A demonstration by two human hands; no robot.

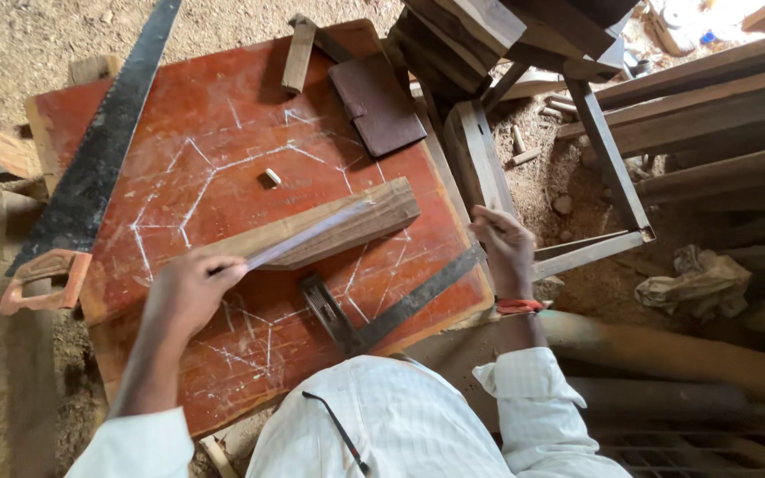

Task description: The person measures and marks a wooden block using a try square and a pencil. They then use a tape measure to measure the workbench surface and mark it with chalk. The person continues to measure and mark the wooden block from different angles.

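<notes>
While the wooden block (329, 230) lies slantwise across the middle of the red board (223, 142), the left hand (189, 288) has its fingers closed around the near end of a thin clear ruler (303, 239) laid along the block's face, pinching it flat. That block looks like solid hardwood to me: stiff, fairly heavy, not slippery, best grabbed across its thick right end or by the long edges. The ruler seems light and bendy, so it'd skate around if not pressed down.

Right hand (506, 248) is curled over the board's right edge, resting on the far tip of the metal square (382, 310), which sits just below the block. Can't tell if it's actually gripping the blade or just steadying.

Around that: chalk lines all over the board, a small white chalk stub (272, 177) above the block, a brown wallet (375, 102) at the top, a handsaw (90, 168) along the left edge. Stacked timber (710, 115) crowds the right side, with a crumpled rag (697, 281) on the dirt.
</notes>
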